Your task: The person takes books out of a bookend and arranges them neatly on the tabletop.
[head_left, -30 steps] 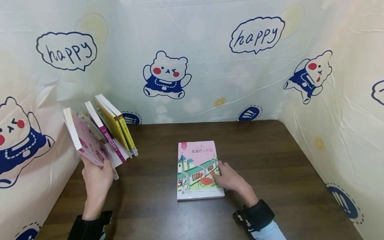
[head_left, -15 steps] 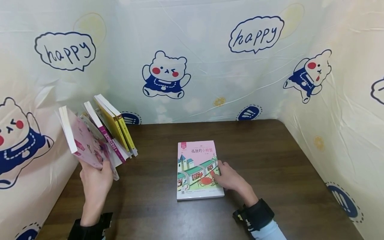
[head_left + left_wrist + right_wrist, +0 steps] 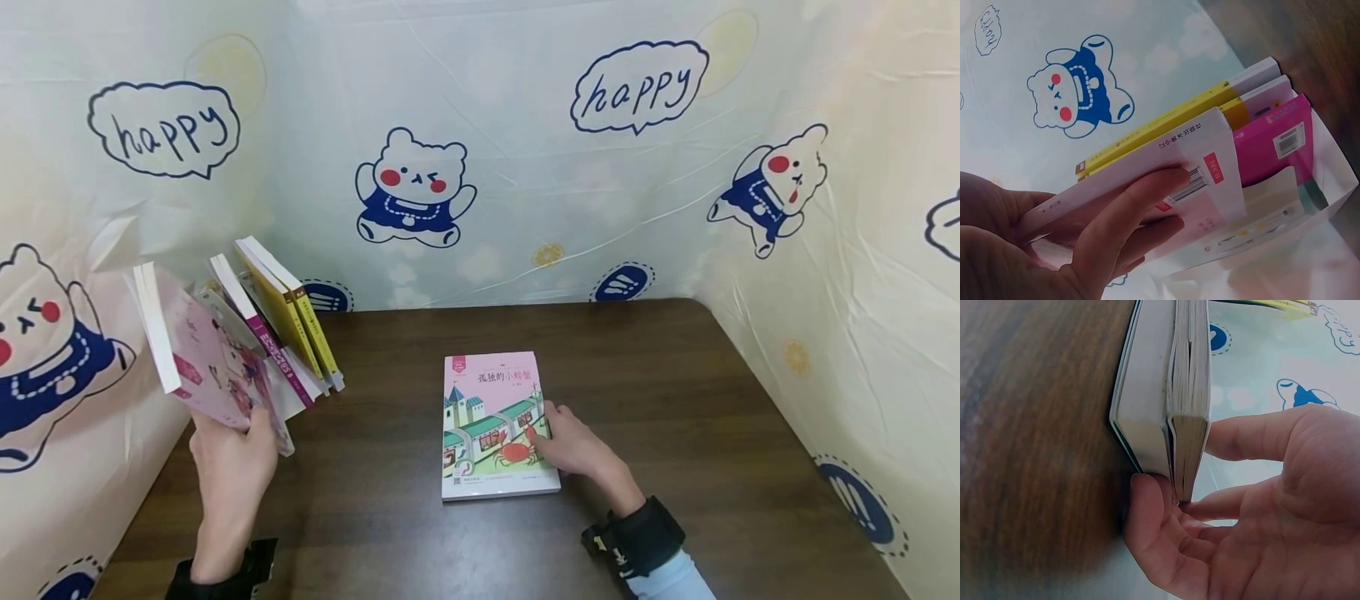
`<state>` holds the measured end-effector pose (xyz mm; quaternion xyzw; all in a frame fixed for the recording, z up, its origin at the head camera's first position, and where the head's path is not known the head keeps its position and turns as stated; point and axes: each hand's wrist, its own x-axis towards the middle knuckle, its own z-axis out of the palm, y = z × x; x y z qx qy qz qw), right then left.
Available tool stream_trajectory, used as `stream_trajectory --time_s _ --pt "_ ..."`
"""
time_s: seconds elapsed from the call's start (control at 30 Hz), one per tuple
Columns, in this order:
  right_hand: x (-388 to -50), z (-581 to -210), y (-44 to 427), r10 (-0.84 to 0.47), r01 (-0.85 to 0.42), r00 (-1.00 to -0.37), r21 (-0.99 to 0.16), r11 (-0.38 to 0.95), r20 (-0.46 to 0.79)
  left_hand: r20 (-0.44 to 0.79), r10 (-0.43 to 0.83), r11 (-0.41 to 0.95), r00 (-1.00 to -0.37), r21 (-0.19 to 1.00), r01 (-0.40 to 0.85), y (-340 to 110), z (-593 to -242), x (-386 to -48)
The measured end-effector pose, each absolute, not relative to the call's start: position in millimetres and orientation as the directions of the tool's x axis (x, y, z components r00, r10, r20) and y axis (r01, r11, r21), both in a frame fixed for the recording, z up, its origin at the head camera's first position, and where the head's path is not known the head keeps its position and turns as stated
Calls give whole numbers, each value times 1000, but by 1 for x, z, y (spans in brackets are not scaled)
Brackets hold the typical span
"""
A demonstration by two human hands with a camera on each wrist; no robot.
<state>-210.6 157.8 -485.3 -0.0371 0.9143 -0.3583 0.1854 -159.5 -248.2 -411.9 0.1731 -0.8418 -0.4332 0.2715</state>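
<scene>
My left hand (image 3: 234,471) grips a pink book (image 3: 197,354) by its lower end, the book tilted up at the left of the table. In the left wrist view its pale back cover shows a barcode, with my fingers across it. Just right of it, a white holder (image 3: 1334,156) contains leaning books, among them a magenta-spined one (image 3: 281,360) and two yellow-spined ones (image 3: 318,335). At mid-table my right hand (image 3: 579,448) holds the right edge of a book with a crab cover (image 3: 491,392). In the right wrist view, more than one page block (image 3: 1188,375) appears stacked there.
The brown wooden table (image 3: 390,533) has a far edge against a pale curtain (image 3: 517,167) printed with bears. The same curtain rises along the left and right sides.
My left hand has drawn the pink book left and slightly towards me, widening the gap to the magenta-spined book. The right hand and the crab-cover book stay put.
</scene>
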Motion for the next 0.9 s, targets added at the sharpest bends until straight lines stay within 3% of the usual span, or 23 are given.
stream_trajectory --time_s 0.9 --pt "-211 -484 158 -202 54 -931 -662 748 -305 280 -518 560 -808 825 -73 -230 -394 -136"
